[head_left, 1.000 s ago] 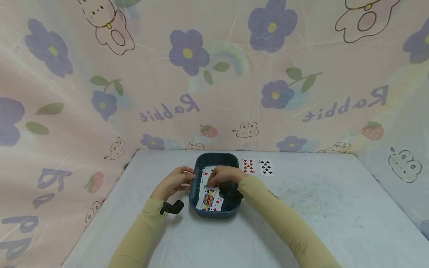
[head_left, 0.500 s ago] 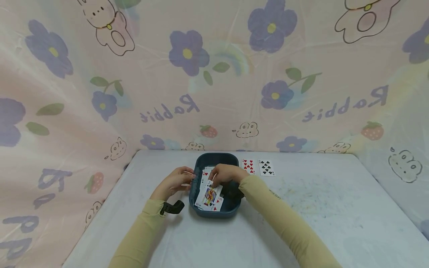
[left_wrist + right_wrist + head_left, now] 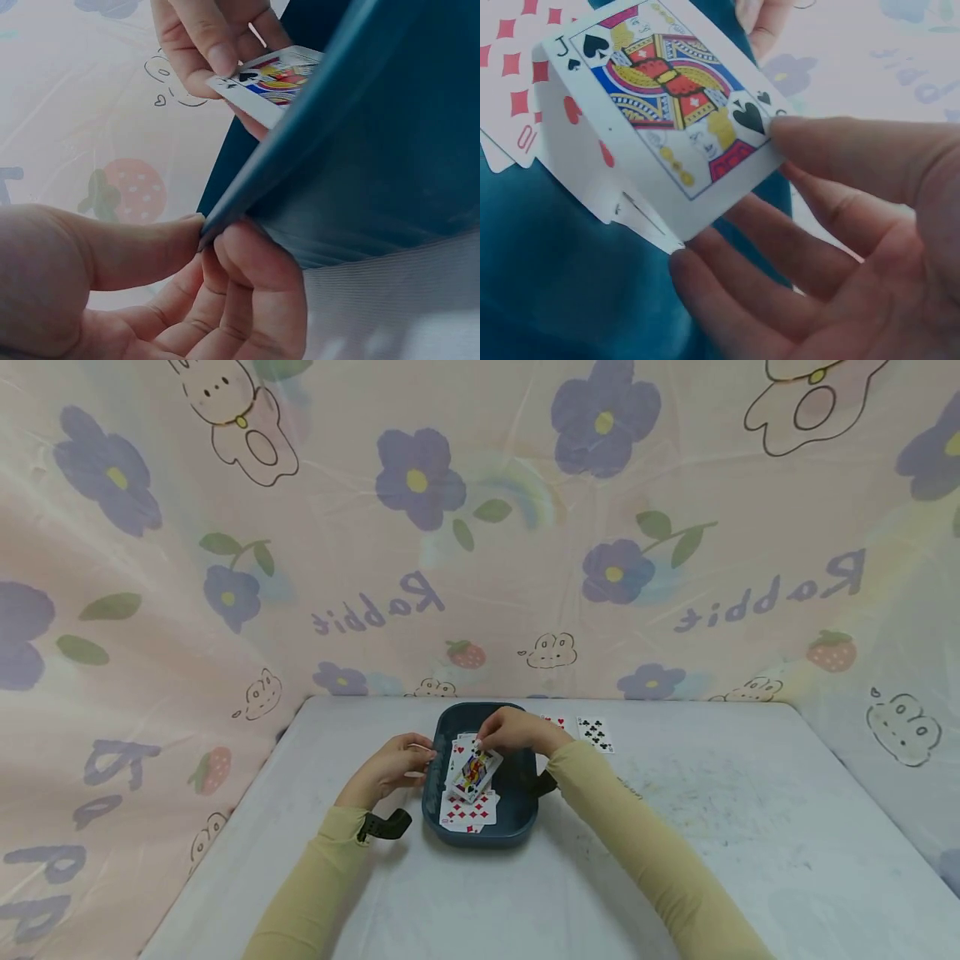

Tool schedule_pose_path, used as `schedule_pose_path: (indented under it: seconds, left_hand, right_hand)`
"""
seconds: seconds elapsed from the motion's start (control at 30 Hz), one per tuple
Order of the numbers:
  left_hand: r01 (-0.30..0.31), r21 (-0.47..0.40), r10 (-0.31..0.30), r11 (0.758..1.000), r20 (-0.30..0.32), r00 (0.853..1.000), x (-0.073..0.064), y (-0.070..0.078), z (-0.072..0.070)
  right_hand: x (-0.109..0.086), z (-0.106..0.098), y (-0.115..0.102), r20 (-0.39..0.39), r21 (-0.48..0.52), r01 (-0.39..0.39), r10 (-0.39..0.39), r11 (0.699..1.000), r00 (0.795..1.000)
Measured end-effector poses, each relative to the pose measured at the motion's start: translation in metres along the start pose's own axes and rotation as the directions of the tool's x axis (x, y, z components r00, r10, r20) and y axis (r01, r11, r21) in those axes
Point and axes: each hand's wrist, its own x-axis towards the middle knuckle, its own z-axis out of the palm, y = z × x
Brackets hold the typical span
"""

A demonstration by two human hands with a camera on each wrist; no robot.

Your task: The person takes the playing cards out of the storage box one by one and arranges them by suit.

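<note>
My right hand (image 3: 517,731) pinches a jack of spades playing card (image 3: 667,82) by one corner, thumb on its face and fingers beneath. In the head view the card is over the dark blue tray (image 3: 517,827), tilted above other cards. My left hand (image 3: 232,292) grips the tray's left rim between thumb and bent fingers. Under the jack, a ten of diamonds (image 3: 468,810) lies face up with several overlapping cards in the tray's left half. The jack partly hides those cards.
Behind the tray's right side, a card with red hearts (image 3: 553,722) lies partly hidden by my right hand. Beside it is a card of clubs (image 3: 596,735). A patterned cloth wall (image 3: 480,610) rises at the white table's (image 3: 675,860) back edge.
My right hand has lifted the jack of spades off the pile and moved it back and slightly right, uncovering the ten of diamonds. My left hand has stayed on the rim.
</note>
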Motion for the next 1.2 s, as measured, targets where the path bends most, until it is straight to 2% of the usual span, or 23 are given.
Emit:
schedule_pose_path:
  seconds: [0.27, 0.43, 0.57, 0.83, 0.97, 1.2]
  left_hand:
    - [0.003, 0.005, -0.003, 1.0, -0.004, 1.0, 0.001, -0.001, 0.0]
    - [0.006, 0.002, -0.006, 1.0, -0.019, 1.0, 0.002, -0.002, 0.001]
    - [0.003, -0.001, -0.003, 1.0, -0.018, 1.0, 0.002, -0.003, 0.001]
    - [-0.024, 0.01, 0.024, 1.0, -0.019, 1.0, 0.002, -0.004, -0.001]
    - [-0.021, 0.009, 0.022, 1.0, -0.016, 1.0, 0.001, -0.003, 0.0]
    - [-0.018, 0.017, 0.019, 1.0, -0.019, 1.0, 0.003, -0.004, 0.001]
  right_hand:
    - [-0.007, -0.011, 0.003, -0.134, 0.112, 0.002, 0.014, 0.994, 0.991]
    - [-0.015, -0.018, 0.014, -0.175, 0.219, 0.039, 0.0, 0.975, 0.985]
    - [-0.026, -0.025, 0.024, -0.208, 0.253, 0.06, -0.007, 0.966, 0.978]
    - [-0.05, -0.045, 0.046, -0.312, 0.325, 0.094, 0.013, 0.941, 0.95]
    - [-0.061, -0.053, 0.06, -0.335, 0.351, 0.107, 0.019, 0.93, 0.942]
    - [-0.076, -0.062, 0.096, -0.347, 0.382, 0.095, 0.047, 0.919, 0.937]
